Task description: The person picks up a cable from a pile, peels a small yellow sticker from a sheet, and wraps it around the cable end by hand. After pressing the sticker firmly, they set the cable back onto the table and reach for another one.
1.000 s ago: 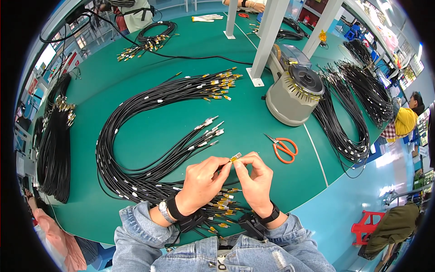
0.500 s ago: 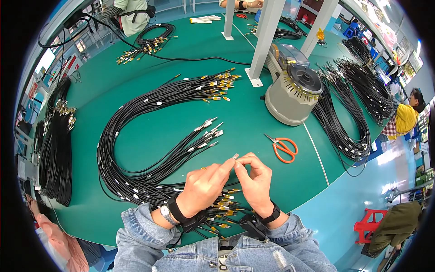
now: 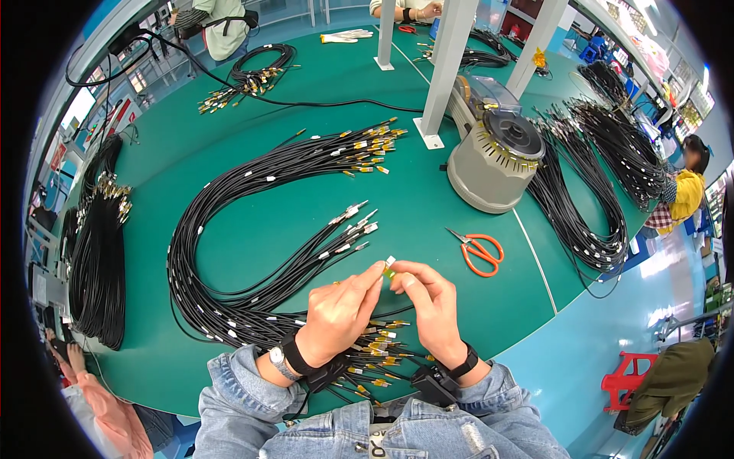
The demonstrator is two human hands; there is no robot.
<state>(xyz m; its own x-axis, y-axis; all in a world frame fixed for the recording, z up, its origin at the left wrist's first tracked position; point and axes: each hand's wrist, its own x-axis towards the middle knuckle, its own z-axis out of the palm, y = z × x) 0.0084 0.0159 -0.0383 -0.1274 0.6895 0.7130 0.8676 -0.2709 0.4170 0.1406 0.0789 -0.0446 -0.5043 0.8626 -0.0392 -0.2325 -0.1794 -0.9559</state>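
Above the near middle of the green table, my left hand [image 3: 340, 314] pinches a small cable end [image 3: 390, 261] with a white tag and a yellow-green bit. My right hand [image 3: 432, 302] meets it from the right, thumb and forefinger closed at the same end; the fingers partly hide it. Under and left of my hands lies a big curved bundle of black cables [image 3: 183, 245]. Its ends carry yellow and white tags, with one cluster beneath my wrists. Orange-handled scissors [image 3: 466, 241] rest on the table to the right of my hands, touched by neither.
A round grey machine [image 3: 485, 180] stands beyond the scissors, beside a grey post [image 3: 443, 76]. More black cable bundles lie at the left edge [image 3: 98, 275], far left [image 3: 267, 57] and right [image 3: 596, 206]. White gloves [image 3: 345, 36] lie at the back. Other people are around the table.
My fingertips have shifted slightly left and turned the cable end, so its white tag and yellow-green bit now show. My right forefinger has straightened somewhat. The bundles and scissors stay put.
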